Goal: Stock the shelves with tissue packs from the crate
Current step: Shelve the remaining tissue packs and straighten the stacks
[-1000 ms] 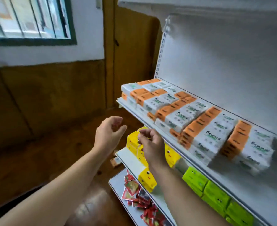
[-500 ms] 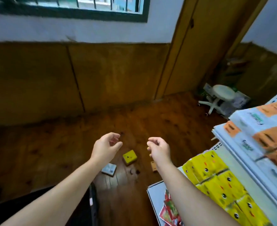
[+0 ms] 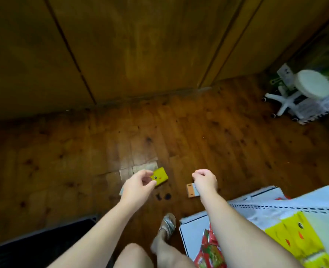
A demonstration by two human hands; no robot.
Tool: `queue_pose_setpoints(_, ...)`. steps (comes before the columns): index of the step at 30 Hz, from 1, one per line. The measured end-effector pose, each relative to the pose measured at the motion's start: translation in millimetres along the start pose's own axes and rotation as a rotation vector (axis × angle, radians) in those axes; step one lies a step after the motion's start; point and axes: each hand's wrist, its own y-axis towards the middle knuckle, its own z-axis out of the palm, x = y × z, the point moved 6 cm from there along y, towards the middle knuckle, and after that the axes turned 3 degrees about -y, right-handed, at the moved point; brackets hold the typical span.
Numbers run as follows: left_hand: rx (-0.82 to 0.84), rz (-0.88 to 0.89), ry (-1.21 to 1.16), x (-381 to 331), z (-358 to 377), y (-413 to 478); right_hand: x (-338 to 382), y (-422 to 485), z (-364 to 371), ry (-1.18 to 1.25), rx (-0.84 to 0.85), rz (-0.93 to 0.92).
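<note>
Left hand: the left hand [image 3: 138, 187] hangs over the wooden floor [image 3: 179, 136] with thumb and fingers loosely curled toward each other, holding nothing.
Right hand: the right hand [image 3: 205, 182] is seen from the back, fingers loosely curled downward, nothing in its grip.
Yellow tissue pack: a yellow tissue pack [image 3: 160, 178] lies flat on the floor just beyond the left hand's fingertips. It is printed with a small face of black eye dots and an orange mark.
Orange-and-white tissue pack: an orange-and-white tissue pack [image 3: 191, 190] lies on the floor, partly hidden by the right hand. Its lettering is too blurred to read.
Crate: a black crate [image 3: 43, 236] sits at the lower left beside the left forearm. Its contents cannot be seen.
Shelves: white shelves [image 3: 266, 200] stand at the lower right, under the right arm.
Stocked goods: yellow packs [image 3: 295, 235] with the same face print sit on one shelf, and red packets [image 3: 210, 248] on the one below. Print unreadable.
Foot: a sandalled foot [image 3: 168, 225] stands between crate and shelves.
Background: a white swivel stool [image 3: 304, 93] stands by the wood-panelled wall [image 3: 140, 45].
</note>
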Motion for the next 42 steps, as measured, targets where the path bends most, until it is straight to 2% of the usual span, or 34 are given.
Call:
queue_pose_setpoints(4,0.063,-0.107,-0.034,33,33,64,-12,59,46,-0.039,0.042,0.091)
queue_pose_setpoints(11,0.113,-0.320,-0.049,142,103,198,-66,183,167,-0.136,0.166,0.152)
queue_pose_setpoints(15,0.052,-0.469,-0.157,222,159,274,-110,267,233,-0.236,0.198,0.133)
queue_pose_setpoints(19,0.073,-0.574,-0.242,300,227,323,-155,342,296,-0.322,0.260,0.073)
queue_pose_setpoints(25,0.140,-0.648,-0.376,375,287,364,-197,392,375,-0.293,0.415,0.014)
queue_pose_setpoints(29,0.124,-0.636,-0.431,380,290,368,-196,384,382,-0.320,0.481,-0.007)
queue_pose_setpoints(33,0.112,-0.597,-0.467,337,261,343,-173,347,343,-0.295,0.414,0.009)
queue_pose_setpoints(42,0.017,-0.406,-0.354,200,118,205,-65,168,229,-0.284,0.392,-0.123)
